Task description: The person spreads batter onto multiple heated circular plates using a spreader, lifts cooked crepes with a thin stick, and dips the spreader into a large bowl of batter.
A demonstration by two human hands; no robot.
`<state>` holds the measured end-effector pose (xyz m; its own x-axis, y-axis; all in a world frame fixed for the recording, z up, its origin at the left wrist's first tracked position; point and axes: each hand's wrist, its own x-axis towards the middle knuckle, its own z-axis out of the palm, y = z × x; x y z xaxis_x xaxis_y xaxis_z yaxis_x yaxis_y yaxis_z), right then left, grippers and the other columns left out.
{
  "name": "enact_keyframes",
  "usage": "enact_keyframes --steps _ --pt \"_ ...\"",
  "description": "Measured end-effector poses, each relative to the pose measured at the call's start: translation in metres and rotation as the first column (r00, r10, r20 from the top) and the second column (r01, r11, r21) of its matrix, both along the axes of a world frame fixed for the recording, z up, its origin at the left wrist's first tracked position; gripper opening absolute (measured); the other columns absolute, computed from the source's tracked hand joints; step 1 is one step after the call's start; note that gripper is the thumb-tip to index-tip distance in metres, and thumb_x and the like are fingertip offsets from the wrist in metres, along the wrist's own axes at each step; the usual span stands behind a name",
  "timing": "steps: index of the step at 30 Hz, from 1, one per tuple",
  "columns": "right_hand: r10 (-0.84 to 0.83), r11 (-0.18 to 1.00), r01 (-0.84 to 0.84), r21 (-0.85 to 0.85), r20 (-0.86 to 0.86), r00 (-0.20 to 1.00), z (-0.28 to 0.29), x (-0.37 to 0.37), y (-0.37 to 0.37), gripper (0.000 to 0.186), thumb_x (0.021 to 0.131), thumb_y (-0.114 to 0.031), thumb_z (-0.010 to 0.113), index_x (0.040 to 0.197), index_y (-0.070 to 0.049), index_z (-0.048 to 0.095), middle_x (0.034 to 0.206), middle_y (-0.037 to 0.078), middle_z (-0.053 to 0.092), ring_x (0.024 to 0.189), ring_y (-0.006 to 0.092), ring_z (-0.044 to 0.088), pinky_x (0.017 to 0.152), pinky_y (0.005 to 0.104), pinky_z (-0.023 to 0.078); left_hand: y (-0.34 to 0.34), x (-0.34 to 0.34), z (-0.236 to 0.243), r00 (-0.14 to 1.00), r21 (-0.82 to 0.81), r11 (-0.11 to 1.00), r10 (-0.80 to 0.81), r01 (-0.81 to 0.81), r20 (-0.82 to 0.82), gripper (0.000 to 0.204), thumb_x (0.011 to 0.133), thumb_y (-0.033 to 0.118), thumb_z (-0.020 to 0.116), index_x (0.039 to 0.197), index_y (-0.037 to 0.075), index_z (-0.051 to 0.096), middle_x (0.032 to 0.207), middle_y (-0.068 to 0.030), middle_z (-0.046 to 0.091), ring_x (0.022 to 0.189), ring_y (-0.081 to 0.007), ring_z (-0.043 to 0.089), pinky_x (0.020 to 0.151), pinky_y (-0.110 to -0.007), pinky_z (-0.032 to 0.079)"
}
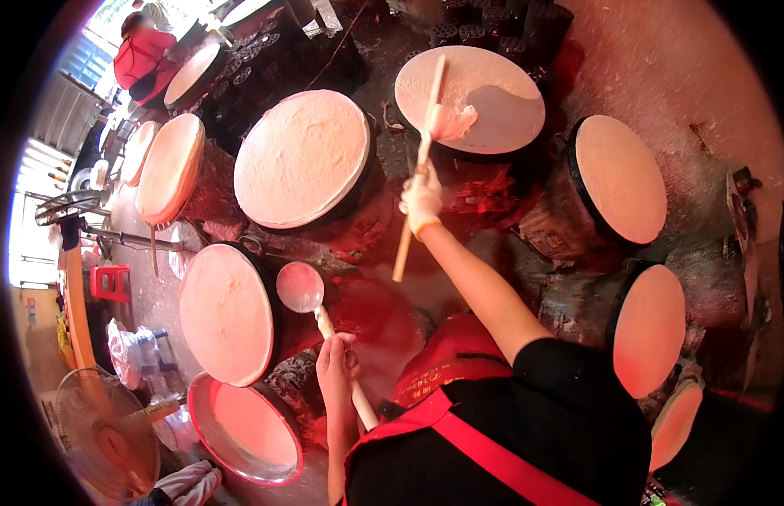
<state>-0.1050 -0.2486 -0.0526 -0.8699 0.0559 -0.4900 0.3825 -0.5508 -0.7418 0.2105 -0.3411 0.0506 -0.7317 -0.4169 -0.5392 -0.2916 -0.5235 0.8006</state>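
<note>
At the top of the view, just right of centre, the right hand (421, 200) grips a long wooden stick (435, 97), its fingers curled around the shaft and a yellowish band at the wrist. The stick's upper part lies over the left side of a round griddle (511, 122), and its lower end sticks out below the fist, clear of the griddle. Against the stick's right side sits a ragged lump (455, 123) of pale mix; a grey patch of griddle shows beside it, while a pale coating covers much of the rest. Nearer the body, the left hand (335, 367) is closed around the handle of a ladle (300, 287), whose round bowl points up and away, just beside another griddle's pale layer (226, 314). Below that layer, a red-rimmed basin (265, 471) holds more pale mix. Further pale discs (619, 179) stand at the right. Near the left edge are a fan (109, 443) and a red stool (111, 282); at the upper left, well apart, is a person (145, 57) in red, near black cylinders (242, 76) with holes in their tops.
</note>
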Motion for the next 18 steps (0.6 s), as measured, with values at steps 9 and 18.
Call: enact_keyframes --steps 9,18 --pt "0.029 0.998 -0.031 -0.05 -0.044 0.999 0.028 -0.01 0.142 0.028 0.097 -0.037 0.047 0.122 -0.023 0.047 0.062 0.0 0.044 0.038 0.0085 0.034 0.033 0.0241 0.029 0.035 -0.051 0.014 0.99 0.069 0.988 -0.137 0.138 -0.02 0.019 0.098 0.022 0.049 0.095 0.007 0.061 0.071 0.0054 0.043 0.055 -0.0027 0.034 0.045 -0.016 0.025" --pt "0.465 0.883 -0.468 0.031 0.069 0.883 0.023 0.009 0.241 0.038 0.097 -0.027 0.048 0.134 -0.025 0.043 0.063 0.002 0.047 0.036 0.0074 0.032 0.032 0.0234 0.028 0.081 -0.103 0.026 0.99 0.078 0.988 -0.13 0.134 -0.053 0.024 0.099 0.024 0.046 0.095 0.004 0.059 0.072 0.003 0.042 0.055 -0.0037 0.035 0.044 -0.017 0.027"
